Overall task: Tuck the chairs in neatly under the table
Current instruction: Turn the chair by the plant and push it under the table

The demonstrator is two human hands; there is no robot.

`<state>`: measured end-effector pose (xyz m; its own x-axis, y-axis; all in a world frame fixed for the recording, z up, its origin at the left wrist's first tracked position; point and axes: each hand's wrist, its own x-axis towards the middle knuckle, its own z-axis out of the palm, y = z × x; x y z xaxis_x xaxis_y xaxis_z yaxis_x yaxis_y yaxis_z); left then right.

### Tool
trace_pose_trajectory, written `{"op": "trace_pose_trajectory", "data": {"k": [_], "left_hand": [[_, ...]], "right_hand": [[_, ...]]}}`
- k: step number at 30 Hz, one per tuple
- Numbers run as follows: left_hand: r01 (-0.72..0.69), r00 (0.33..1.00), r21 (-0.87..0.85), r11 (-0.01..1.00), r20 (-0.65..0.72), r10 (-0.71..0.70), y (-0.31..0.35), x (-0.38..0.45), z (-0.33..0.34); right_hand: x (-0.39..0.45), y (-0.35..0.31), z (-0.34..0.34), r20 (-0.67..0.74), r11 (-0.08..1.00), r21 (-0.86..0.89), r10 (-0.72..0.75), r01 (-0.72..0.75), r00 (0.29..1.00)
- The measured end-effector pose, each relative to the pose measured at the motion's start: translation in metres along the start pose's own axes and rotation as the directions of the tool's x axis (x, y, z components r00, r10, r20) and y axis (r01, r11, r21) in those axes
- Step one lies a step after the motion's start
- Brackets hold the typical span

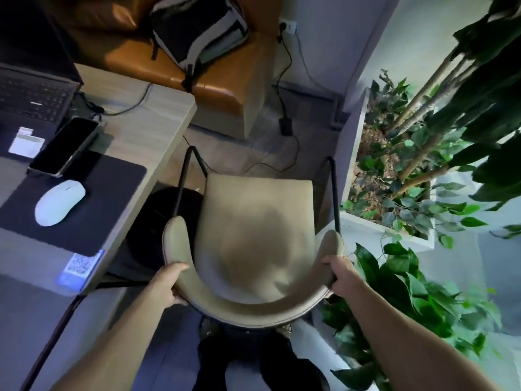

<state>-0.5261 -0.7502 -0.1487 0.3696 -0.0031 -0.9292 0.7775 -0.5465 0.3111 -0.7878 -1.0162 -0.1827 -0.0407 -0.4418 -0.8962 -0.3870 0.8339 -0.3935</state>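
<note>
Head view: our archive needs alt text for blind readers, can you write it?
Seen from above, the left hand and right hand grip the curved back of a beige chair standing beside a wooden table. The table holds a laptop, phone and mouse; plants stand on the right.

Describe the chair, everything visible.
The chair is seen from above: beige upholstered seat, smooth and leather-like, with a curved wraparound backrest in the same material and thin black metal legs. It stands upright beside the wooden table, not under it, with a planter close on its other side. The left hand and right hand each grip an end of the backrest.
</note>
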Motion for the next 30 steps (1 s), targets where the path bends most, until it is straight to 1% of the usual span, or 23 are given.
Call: {"op": "trace_pose_trajectory", "data": {"k": [4,9,13,18,20,21,22,25,27,30], "left_hand": [[0.072,0.997,0.004,0.997,-0.008,-0.071,-0.024,-0.014,0.014],[0.051,0.998,0.085,0.995,0.016,-0.053,-0.035,-0.022,0.038],[0.026,0.996,0.236,0.971,0.076,-0.045,-0.026,-0.023,0.048],[0.000,0.987,0.349,0.937,0.149,-0.056,-0.017,-0.021,0.048],[0.021,0.983,0.347,0.938,0.163,-0.082,-0.008,-0.019,0.042],[0.024,0.984,0.332,0.943,0.159,-0.081,-0.002,-0.019,0.039],[0.021,0.989,0.314,0.949,0.136,-0.066,0.005,-0.019,0.035],[-0.059,0.996,0.226,0.972,0.083,0.041,0.030,-0.007,0.029],[-0.119,0.992,0.157,0.980,0.058,0.111,0.052,0.006,0.031],[-0.215,0.976,0.153,0.965,0.008,0.216,0.084,0.014,0.043]], "right_hand": [[0.014,-0.034,-0.010,0.035,0.996,-0.080,-0.041,0.044,0.999],[0.039,-0.068,-0.019,-0.007,0.979,-0.187,-0.088,0.085,0.996],[0.042,-0.083,-0.029,0.005,0.969,-0.227,-0.094,0.093,0.996],[0.049,-0.087,-0.038,0.044,0.976,-0.195,-0.090,0.097,0.995],[0.054,-0.083,-0.038,0.062,0.981,-0.167,-0.094,0.103,0.994],[0.055,-0.081,-0.037,0.047,0.981,-0.158,-0.106,0.112,0.993],[0.056,-0.080,-0.035,0.017,0.979,-0.158,-0.126,0.127,0.992],[0.055,-0.076,-0.031,-0.088,0.961,-0.225,-0.184,0.161,0.979],[0.052,-0.071,-0.031,-0.107,0.970,-0.201,-0.160,0.136,0.981],[0.052,-0.063,-0.031,-0.115,0.980,-0.178,-0.107,0.086,0.988]]}}
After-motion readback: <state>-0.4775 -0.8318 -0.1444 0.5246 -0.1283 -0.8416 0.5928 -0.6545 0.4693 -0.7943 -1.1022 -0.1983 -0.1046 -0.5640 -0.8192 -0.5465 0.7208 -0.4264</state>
